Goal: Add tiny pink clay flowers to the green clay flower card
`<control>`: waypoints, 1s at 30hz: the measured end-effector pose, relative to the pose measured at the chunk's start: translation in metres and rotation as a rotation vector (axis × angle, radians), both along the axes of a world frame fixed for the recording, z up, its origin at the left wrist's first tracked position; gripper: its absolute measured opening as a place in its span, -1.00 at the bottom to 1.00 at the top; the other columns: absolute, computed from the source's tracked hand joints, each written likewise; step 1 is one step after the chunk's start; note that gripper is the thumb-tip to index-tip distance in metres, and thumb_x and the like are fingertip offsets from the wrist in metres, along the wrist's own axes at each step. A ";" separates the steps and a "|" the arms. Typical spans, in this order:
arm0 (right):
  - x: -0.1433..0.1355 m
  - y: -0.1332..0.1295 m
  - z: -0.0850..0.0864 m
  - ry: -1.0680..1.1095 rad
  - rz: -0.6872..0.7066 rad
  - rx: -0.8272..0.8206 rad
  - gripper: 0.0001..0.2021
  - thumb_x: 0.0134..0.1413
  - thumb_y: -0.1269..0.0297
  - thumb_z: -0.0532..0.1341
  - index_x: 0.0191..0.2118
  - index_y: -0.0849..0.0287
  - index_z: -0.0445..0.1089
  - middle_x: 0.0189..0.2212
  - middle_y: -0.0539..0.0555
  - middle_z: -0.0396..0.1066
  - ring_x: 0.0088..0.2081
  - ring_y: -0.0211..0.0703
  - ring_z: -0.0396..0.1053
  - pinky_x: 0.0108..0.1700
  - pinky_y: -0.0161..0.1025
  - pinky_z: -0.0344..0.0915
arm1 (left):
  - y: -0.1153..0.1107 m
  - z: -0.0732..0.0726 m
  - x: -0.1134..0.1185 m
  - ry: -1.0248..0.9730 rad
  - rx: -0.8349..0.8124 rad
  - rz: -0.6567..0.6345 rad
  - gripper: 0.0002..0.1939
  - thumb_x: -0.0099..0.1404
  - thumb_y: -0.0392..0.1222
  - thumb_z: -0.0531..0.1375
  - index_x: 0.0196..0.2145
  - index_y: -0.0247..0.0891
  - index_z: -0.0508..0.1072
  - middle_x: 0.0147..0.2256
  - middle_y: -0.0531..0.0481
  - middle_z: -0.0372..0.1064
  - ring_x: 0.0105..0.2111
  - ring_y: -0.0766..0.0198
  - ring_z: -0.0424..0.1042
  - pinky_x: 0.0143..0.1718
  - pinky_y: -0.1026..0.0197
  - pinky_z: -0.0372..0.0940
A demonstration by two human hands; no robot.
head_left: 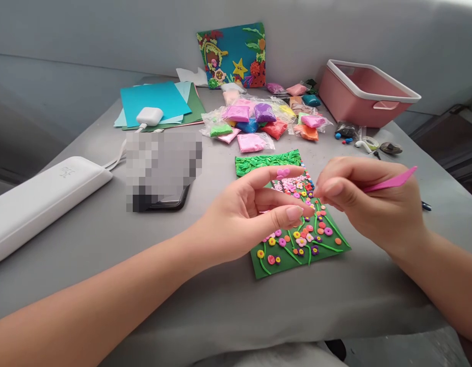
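My left hand [255, 209] hovers above a green card picture [323, 245], its fingers apart and curved. Small pink clay pieces [283, 173] sit on its index finger. The gap between thumb and middle fingertip is partly hidden. My right hand [373, 204] is closed around a pink clay modelling tool [392, 181], whose flat blade points up to the right. Its fingertips are pinched close to the left fingers; whether they hold a bit of clay I cannot tell. Clay flowers with green stems cover the card, below a braided green clay band [268, 162].
Several bags of coloured clay [251, 120] lie behind the card. A clay sea picture [236, 56] leans on the wall. To the right stands a pink basket [358, 97]. On the left are coloured sheets [155, 104], an earbud case [149, 116], a phone [167, 199] and a white power bank [48, 199].
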State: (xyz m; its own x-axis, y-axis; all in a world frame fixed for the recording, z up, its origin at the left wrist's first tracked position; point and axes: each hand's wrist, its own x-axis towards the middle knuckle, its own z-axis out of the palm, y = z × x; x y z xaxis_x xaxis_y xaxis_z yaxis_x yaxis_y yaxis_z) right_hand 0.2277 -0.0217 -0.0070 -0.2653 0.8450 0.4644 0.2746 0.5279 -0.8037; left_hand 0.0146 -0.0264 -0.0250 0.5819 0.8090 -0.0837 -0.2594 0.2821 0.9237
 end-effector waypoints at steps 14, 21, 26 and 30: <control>-0.001 0.000 0.000 -0.043 -0.006 0.004 -0.88 0.26 0.23 0.35 -0.32 0.08 0.58 -0.49 -0.03 0.49 -0.51 -0.34 0.32 -0.52 -0.32 0.27 | 0.002 0.003 -0.001 0.010 0.020 0.035 -0.57 0.22 -0.33 0.45 -0.02 -0.12 0.44 -0.42 0.15 0.58 -0.35 0.38 0.58 -0.29 0.38 0.44; -0.003 -0.002 0.004 0.001 -0.041 -0.070 -0.93 0.15 0.23 0.43 -0.33 0.05 0.59 -0.47 -0.01 0.47 -0.48 -0.29 0.34 -0.50 -0.30 0.30 | -0.001 0.002 0.002 -0.020 -0.048 0.060 -0.08 0.28 -0.31 0.43 0.43 -0.07 0.06 -0.25 0.06 0.69 -0.20 0.32 0.66 -0.15 0.34 0.52; -0.001 0.002 0.001 0.053 0.050 -0.165 -0.89 0.20 0.22 0.40 -0.36 0.05 0.61 -0.49 -0.03 0.44 -0.47 -0.32 0.33 -0.46 -0.31 0.32 | -0.002 0.001 0.002 -0.035 -0.070 0.030 0.00 0.24 -0.37 0.44 0.46 -0.10 0.01 -0.25 0.06 0.70 -0.21 0.34 0.67 -0.16 0.38 0.52; 0.002 0.004 -0.002 0.102 0.113 -0.243 -0.95 0.08 0.22 0.47 -0.37 0.00 0.65 -0.38 -0.01 0.49 -0.36 -0.30 0.40 -0.39 -0.32 0.38 | -0.001 0.000 0.002 -0.046 -0.078 0.023 -0.05 0.28 -0.34 0.42 0.45 -0.11 0.02 -0.26 0.05 0.70 -0.23 0.35 0.67 -0.20 0.39 0.53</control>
